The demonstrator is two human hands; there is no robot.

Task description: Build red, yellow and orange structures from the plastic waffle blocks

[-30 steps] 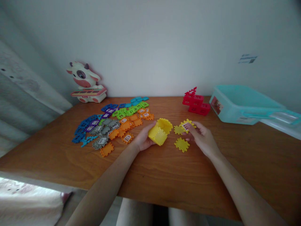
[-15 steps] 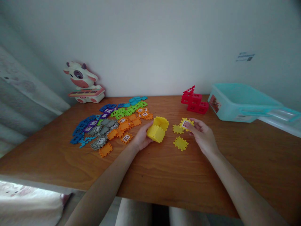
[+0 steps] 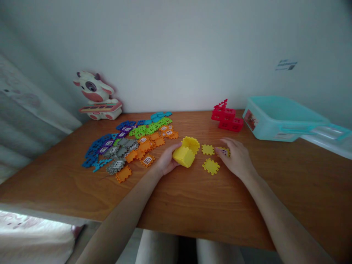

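My left hand is closed around a yellow block structure of joined toothed tiles, with an open hollow facing up and to the right. On the right, my right hand is open, its fingers apart over a yellow window tile with a white lattice. The hand partly covers that tile, and the thumb reaches its left side. Between the hands, a plain yellow tile lies flat, and another yellow tile lies nearer to me.
Orange tiles, grey tiles, green tiles and blue tiles spread across the left of the table. A red block structure stands at the back, beside a turquoise bin. A cow toy keyboard is back left.
My right hand has lowered the yellow window tile to the table, right of the plain ones, and its fingers have opened. My left hand has shifted the yellow structure slightly right.
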